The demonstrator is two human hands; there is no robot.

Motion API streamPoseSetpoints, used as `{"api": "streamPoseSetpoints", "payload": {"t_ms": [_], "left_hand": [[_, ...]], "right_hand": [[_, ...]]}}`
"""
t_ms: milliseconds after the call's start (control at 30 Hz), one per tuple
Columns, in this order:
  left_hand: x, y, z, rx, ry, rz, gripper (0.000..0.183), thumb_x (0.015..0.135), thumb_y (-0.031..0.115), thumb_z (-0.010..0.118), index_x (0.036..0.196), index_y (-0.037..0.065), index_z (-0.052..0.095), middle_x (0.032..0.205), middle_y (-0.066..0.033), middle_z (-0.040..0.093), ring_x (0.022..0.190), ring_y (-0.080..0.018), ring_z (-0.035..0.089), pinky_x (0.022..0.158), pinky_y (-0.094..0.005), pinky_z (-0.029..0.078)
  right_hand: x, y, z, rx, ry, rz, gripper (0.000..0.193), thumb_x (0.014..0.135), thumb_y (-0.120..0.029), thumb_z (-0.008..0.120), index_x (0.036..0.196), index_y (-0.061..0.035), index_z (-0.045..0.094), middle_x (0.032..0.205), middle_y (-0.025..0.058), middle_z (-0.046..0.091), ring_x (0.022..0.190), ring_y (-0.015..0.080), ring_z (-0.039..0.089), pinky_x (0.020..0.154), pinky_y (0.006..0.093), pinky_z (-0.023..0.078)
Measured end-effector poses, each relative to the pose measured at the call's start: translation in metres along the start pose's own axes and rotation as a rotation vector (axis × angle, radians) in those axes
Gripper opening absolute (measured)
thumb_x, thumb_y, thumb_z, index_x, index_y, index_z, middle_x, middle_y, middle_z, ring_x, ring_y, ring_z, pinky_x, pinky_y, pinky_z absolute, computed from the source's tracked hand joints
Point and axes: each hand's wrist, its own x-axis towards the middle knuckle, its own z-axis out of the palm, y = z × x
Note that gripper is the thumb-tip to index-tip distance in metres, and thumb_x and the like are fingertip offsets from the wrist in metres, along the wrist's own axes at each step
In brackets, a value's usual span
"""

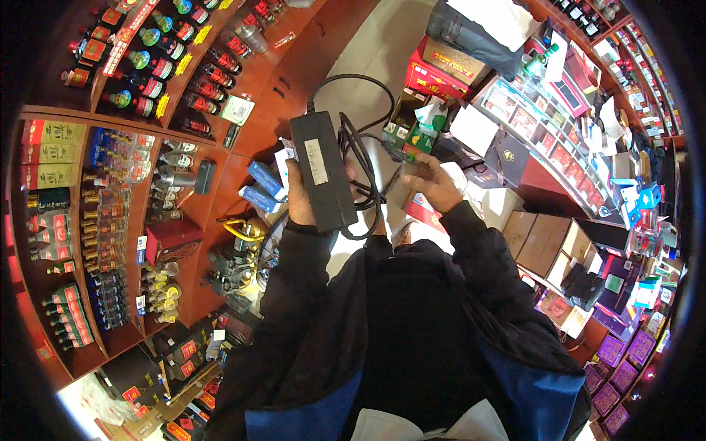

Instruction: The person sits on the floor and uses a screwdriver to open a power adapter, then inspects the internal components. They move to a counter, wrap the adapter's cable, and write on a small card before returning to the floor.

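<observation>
My left hand (pixel 298 195) grips a black power adapter (pixel 320 173) from its left side, with the fingers partly hidden behind it. A pale label sits on the adapter's upper face. From its far end a black cable (pixel 360 76) arches to the right, and more cable hangs in loose loops beside the adapter. A dark connector (pixel 392 151) shows at the right of these loops. My right hand (pixel 437 185) is close to the connector and cable, its thumb and forefinger apart; I see nothing held between them.
Shelves of bottles (pixel 110 220) line the left side. Blue boxes (pixel 262 187) lie beyond my left hand. A glass display counter (pixel 540 132) stands at the right, near brown cartons (pixel 537 239). Red boxes (pixel 434 73) are stacked ahead; purple boxes (pixel 612 351) sit at the lower right.
</observation>
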Motion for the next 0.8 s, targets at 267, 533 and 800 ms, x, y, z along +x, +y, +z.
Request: {"api": "streamPoseSetpoints", "payload": {"t_ms": [267, 533, 800], "left_hand": [[-0.014, -0.001, -0.005, 0.133, 0.324, -0.024, 0.076, 0.096, 0.059, 0.065, 0.148, 0.007, 0.050, 0.129, -0.0118, 0.067, 0.113, -0.0286, 0.067, 0.101, -0.0443, 0.054], [-0.005, -0.043, 0.002, 0.478, 0.366, -0.213, 0.058, 0.099, 0.030, 0.069, 0.144, -0.002, 0.050, 0.129, -0.0100, 0.064, 0.115, -0.0185, 0.064, 0.103, -0.0337, 0.050], [-0.010, -0.053, 0.001, 0.289, 0.343, -0.235, 0.058, 0.099, 0.030, 0.069, 0.144, -0.002, 0.050, 0.130, -0.0110, 0.064, 0.118, -0.0203, 0.064, 0.102, -0.0350, 0.052]], "right_hand": [[-0.009, -0.047, 0.008, 0.558, -0.133, 0.153, 0.038, 0.106, -0.037, 0.061, 0.106, 0.0006, 0.068, 0.086, 0.0117, 0.073, 0.074, 0.0213, 0.072, 0.071, 0.0344, 0.059], [0.017, -0.067, 0.049, 0.632, 0.022, 0.244, 0.040, 0.113, -0.031, 0.040, 0.130, -0.0019, 0.062, 0.116, 0.0105, 0.071, 0.100, 0.0194, 0.068, 0.091, 0.0342, 0.053], [-0.012, -0.091, 0.051, 0.950, -0.085, 0.216, 0.049, 0.111, -0.042, 0.043, 0.134, -0.0029, 0.060, 0.117, 0.0117, 0.071, 0.104, 0.0233, 0.070, 0.095, 0.0371, 0.055]]}}
